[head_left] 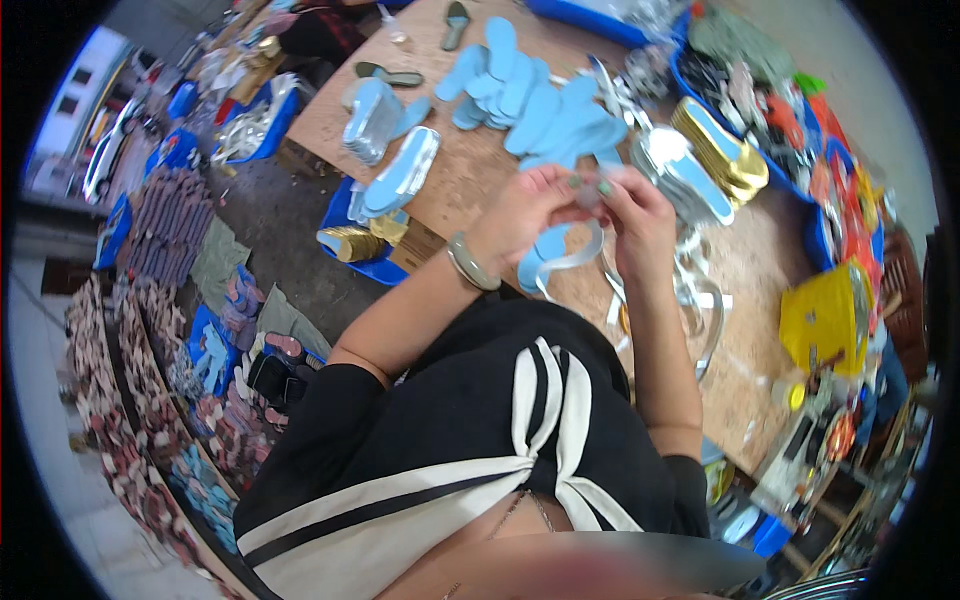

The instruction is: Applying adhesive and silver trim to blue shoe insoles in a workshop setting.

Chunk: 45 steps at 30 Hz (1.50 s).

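Across the plywood worktable [760, 285], gold-edged insoles [722, 160] stand stacked while loose blue insoles [540, 115] lie heaped, so work looks partway, left hand [530, 205] and right hand [642, 205] pinching a small blurred piece [588, 192] above it, perhaps the end of the white strip [575, 262].

No writing can be read. On the yellow bag [818, 325] at the right edge of the table [750, 335], faint dark marks show, too blurred to make out.
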{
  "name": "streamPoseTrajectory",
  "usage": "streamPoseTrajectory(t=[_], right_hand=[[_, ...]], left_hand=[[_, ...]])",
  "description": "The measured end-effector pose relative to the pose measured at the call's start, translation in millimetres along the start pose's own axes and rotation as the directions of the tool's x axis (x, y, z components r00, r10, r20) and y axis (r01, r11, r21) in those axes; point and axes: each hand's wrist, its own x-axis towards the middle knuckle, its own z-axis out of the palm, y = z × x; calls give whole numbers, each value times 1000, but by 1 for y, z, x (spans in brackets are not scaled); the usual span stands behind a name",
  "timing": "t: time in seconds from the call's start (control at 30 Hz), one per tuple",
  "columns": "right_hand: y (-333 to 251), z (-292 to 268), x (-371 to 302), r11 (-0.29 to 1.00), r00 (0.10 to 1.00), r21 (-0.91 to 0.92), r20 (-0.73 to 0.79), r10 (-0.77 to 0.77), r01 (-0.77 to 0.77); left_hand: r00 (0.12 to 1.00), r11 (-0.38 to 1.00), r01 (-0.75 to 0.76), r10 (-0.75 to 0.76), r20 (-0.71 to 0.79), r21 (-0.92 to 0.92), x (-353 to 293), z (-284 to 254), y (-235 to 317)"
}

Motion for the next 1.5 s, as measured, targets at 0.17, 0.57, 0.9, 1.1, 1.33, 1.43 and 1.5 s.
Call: streamPoseTrajectory(t=[0.17,0.57,0.9,1.1,1.33,1.43,1.5], right_hand=[[3,-37,9,938,998,343,-44,-42,54],[-316,-439,-74,-164,468,-983,106,-877,-85],[-373,-508,-129,510,236,-264,-655,-718,819],[-389,-359,-72,556,562,134,-373,-738,820],[-258,-85,11,857,855,320,203,-478,403],[-201,13,27,935,666,297,660,-348,194],[-193,49,31,927,605,305,704,-372,216]], left_hand=[[994,978,-7,-16,-108,-208,5,-28,14],[400,657,-348,749,-528,669,-84,-320,227],[-275,447,857,817,-506,256,-349,-444,195],[-116,273,952,743,-659,140,-373,-419,156],[794,550,264,343,-502,792,-162,-229,84],[899,382,-436,213,381,815,-73,-89,47],[773,613,-592,245,586,524,-52,-4,26]])
